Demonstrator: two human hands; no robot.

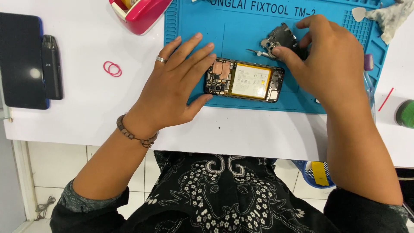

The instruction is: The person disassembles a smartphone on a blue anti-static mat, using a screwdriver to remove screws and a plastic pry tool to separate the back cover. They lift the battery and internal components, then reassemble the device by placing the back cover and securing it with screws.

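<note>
Right hand (327, 56) hides part of tweezers (258, 53).

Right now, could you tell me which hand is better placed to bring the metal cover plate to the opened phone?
Probably the right hand: it pinches the metal cover plate, while the left hand steadies the opened phone.

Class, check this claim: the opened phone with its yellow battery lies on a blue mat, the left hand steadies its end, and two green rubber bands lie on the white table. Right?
Not quite. The head view shows the rubber bands are pink-red, not green. The rest stands: opened phone, blue mat, left hand, white table.
</note>
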